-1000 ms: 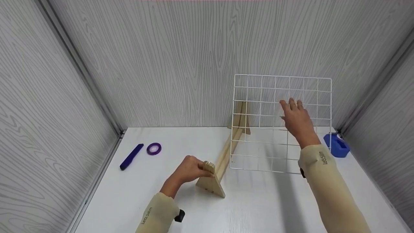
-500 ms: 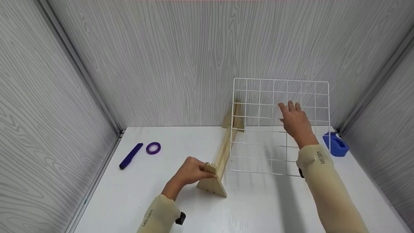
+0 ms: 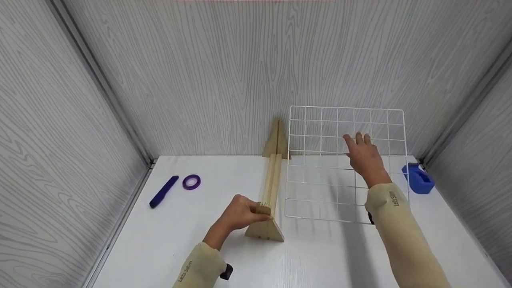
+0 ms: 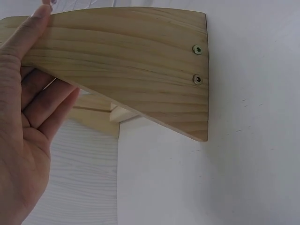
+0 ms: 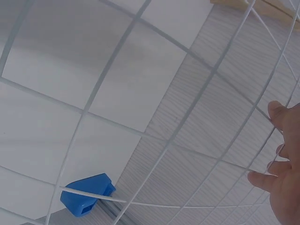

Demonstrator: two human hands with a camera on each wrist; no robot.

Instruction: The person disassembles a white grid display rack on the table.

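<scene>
Wooden stand [image 3: 271, 188] runs lengthwise away from the gripping left hand [image 3: 241, 213]; right hand [image 3: 364, 157] holds the grid [image 3: 320, 192] beside it, fingers through the wires.

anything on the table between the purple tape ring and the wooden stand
Nothing: the white table is bare between the purple tape ring and the wooden stand, as the head view shows.
</scene>
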